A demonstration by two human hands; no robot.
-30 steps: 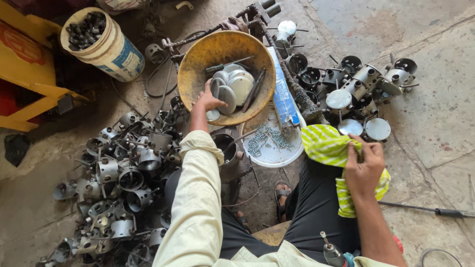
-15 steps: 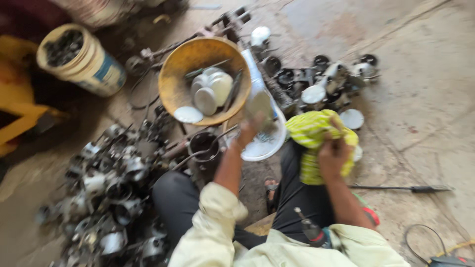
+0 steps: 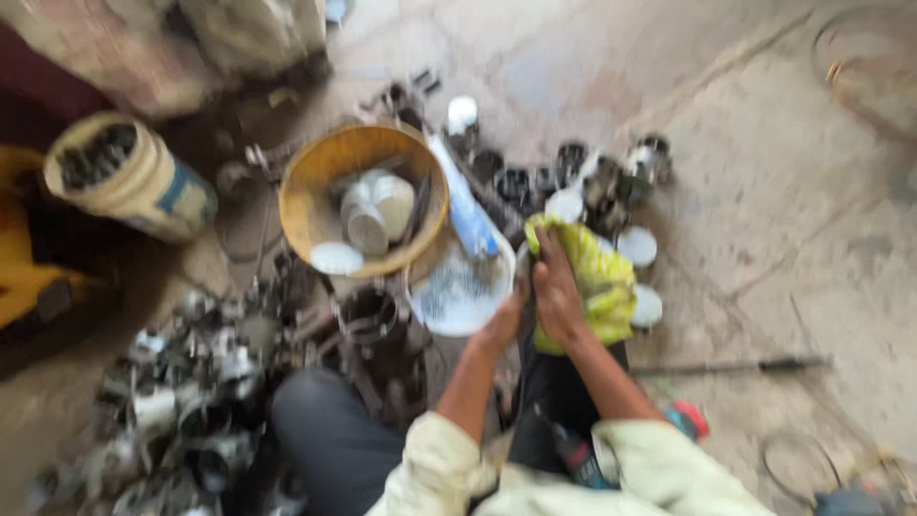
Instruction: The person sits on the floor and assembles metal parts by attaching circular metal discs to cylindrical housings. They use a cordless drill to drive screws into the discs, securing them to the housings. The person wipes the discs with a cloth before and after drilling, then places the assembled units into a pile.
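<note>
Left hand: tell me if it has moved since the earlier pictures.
Yes. The left hand has come back from inside the yellow basin toward the yellow cloth, beside the right hand.

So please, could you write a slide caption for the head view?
Right hand on a yellow cloth, left hand beside a white dish.

I sit on a rough, stained concrete floor (image 3: 764, 191) with cracks across it. A yellow stand (image 3: 24, 277) is at my left, a round bucket (image 3: 129, 182) beside it, daylight falling evenly.
</note>
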